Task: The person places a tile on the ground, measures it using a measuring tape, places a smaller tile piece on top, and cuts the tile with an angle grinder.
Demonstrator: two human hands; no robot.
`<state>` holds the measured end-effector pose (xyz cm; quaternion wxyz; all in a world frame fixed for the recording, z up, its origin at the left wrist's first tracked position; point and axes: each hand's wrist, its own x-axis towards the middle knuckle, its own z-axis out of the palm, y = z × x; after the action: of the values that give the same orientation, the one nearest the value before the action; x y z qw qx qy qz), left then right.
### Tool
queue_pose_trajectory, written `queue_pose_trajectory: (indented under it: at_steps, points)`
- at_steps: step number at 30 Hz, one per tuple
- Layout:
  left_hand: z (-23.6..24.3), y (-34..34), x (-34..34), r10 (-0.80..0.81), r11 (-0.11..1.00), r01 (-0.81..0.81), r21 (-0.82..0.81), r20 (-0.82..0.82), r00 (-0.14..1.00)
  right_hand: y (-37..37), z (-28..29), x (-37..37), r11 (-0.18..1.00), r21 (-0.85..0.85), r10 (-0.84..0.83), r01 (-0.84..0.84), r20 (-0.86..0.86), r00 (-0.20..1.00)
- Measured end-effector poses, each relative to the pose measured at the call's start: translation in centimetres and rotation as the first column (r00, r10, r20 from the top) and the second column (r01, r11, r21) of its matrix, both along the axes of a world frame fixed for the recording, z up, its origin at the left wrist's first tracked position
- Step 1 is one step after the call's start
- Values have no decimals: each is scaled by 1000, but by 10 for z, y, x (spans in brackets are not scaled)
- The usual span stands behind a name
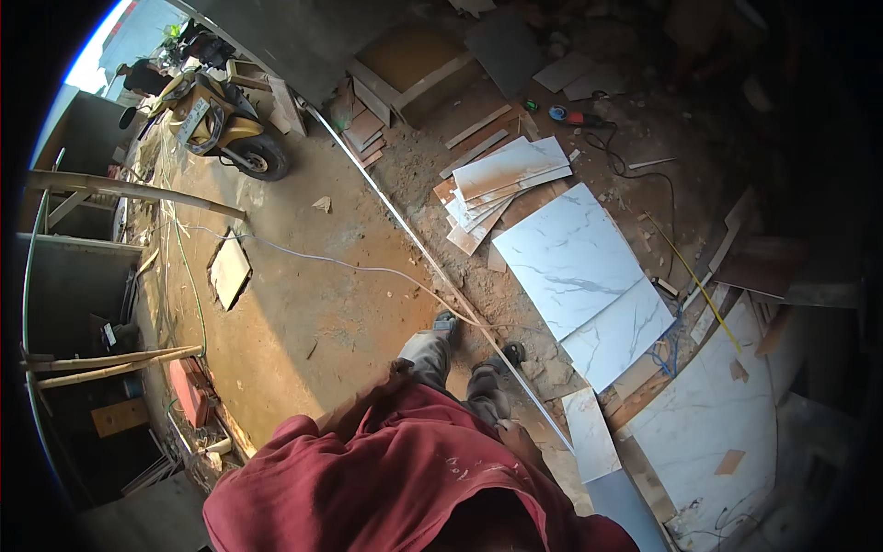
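Observation:
Both my arms hang down along a red shirt. My left hand (399,370) is small and dark beside my grey trouser leg (429,353), partly covered by the shirt, and its fingers do not show clearly. My right hand (511,431) is against the other trouser leg, its fingers also too blurred to make out. I see nothing plainly held in either. A long pale metal strip (397,212) runs slantwise across the floor, close by my shoes (445,324). To its right lie large white marbled tiles (575,258), with a stack of cut tile pieces (501,179) farther off.
An angle grinder (575,117) with a dark cord lies beyond the tiles. A yellow tape measure blade (694,281) stretches at the right. A thin cable (340,262) crosses the floor. At the far left stand a yellow motorbike (221,124) and bamboo poles (120,361). A tile piece (230,271) lies left.

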<state>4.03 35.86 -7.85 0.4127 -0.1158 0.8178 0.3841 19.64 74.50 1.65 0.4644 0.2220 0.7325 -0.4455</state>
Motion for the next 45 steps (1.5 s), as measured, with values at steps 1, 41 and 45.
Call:
queue_pose_trajectory:
  at_steps: [1, 41, 45]
  points:
    - [7, 2, 0, -24, 1000, 24, 4, 19, 1000, -3, 3, -1, 1000, 12, 26, -26, -9, 1000]
    - [0, -303, -535, 55, 975, -146, 165, 459, 887, -186, -107, -357, 839, 298, -487, 456, 34, 873]
    - [-42, -299, -617, 132, 938, -258, 233, 446, 885, -150, -134, -588, 891, 278, -312, 359, -200, 929]
